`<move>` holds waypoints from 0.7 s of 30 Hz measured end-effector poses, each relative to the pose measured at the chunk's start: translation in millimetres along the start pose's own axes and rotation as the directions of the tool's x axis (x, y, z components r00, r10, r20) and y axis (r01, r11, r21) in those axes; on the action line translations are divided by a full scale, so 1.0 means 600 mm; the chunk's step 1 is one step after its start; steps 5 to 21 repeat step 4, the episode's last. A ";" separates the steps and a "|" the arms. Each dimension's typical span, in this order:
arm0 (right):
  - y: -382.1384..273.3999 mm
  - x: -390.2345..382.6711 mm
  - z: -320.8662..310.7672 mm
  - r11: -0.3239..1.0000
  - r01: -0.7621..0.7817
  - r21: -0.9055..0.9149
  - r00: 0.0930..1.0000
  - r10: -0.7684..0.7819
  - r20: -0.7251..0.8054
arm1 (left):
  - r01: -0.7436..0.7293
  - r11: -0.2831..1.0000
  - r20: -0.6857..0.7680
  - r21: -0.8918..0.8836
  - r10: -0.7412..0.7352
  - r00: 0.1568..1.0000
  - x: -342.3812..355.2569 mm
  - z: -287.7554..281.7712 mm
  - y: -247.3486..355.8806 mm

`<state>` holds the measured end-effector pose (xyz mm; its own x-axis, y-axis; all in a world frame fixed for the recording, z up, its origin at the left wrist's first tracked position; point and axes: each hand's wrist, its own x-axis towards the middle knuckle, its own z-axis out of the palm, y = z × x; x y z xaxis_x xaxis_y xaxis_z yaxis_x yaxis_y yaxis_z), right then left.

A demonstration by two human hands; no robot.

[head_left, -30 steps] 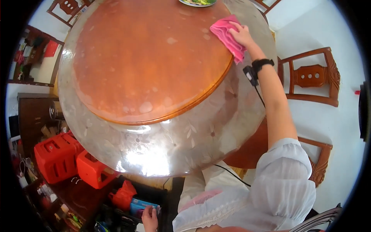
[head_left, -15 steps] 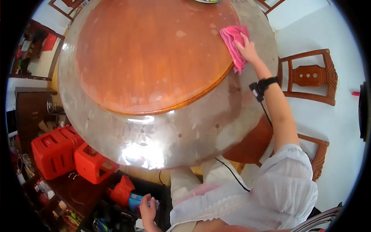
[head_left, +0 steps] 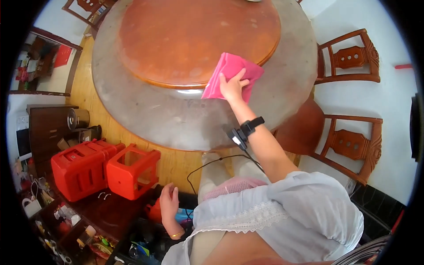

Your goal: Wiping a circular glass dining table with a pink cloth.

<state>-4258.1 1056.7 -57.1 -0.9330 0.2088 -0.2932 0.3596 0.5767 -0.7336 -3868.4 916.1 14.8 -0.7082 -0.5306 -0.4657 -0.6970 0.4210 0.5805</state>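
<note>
My right hand (head_left: 232, 85) presses on a pink cloth (head_left: 253, 73), its fingers curled over the folds and holding it. The cloth lies across the near right rim of the round wooden turntable (head_left: 190, 39). Part of it reaches onto the greyish, glass-like surface of the round table (head_left: 176, 117). Down at the lower left, my left hand (head_left: 169, 201) hangs beside my body with nothing in it, fingers loosely extended. It is nearest to a red bag and a blue package, both partly hidden behind it.
Two red plastic stools (head_left: 79, 170) lie on a dark cabinet at the left, by open drawers of small items (head_left: 88, 236). Carved wooden chairs (head_left: 353, 141) line the right side. A metal pot (head_left: 78, 118) stands at the left. A black cable (head_left: 203, 165) runs from my right wrist.
My right hand has drawn the cloth toward me and to the left along the turntable's edge. The cloth is now spread flatter. The whole view has shifted, showing more floor.
</note>
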 end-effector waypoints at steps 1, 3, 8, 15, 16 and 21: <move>-0.008 -0.001 0.006 1.000 0.003 0.002 1.000 -0.003 0.001 | 0.049 0.999 0.021 0.005 -0.049 0.999 -0.002 -0.014 0.001; -0.020 0.004 0.005 0.995 -0.076 0.065 0.996 0.079 -0.043 | 0.012 0.999 0.009 0.037 -0.012 1.000 0.002 -0.031 -0.027; -0.029 0.009 0.003 0.988 -0.150 0.038 0.987 0.152 -0.054 | -0.022 0.997 0.006 0.071 0.022 1.000 0.008 -0.035 -0.047; -0.029 0.009 0.003 0.988 -0.150 0.038 0.987 0.152 -0.054 | -0.022 0.997 0.006 0.071 0.022 1.000 0.008 -0.035 -0.047; -0.029 0.009 0.003 0.988 -0.150 0.038 0.987 0.152 -0.054 | -0.022 0.997 0.006 0.071 0.022 1.000 0.008 -0.035 -0.047; -0.029 0.009 0.003 0.988 -0.150 0.038 0.987 0.152 -0.054 | -0.022 0.997 0.006 0.071 0.022 1.000 0.008 -0.035 -0.047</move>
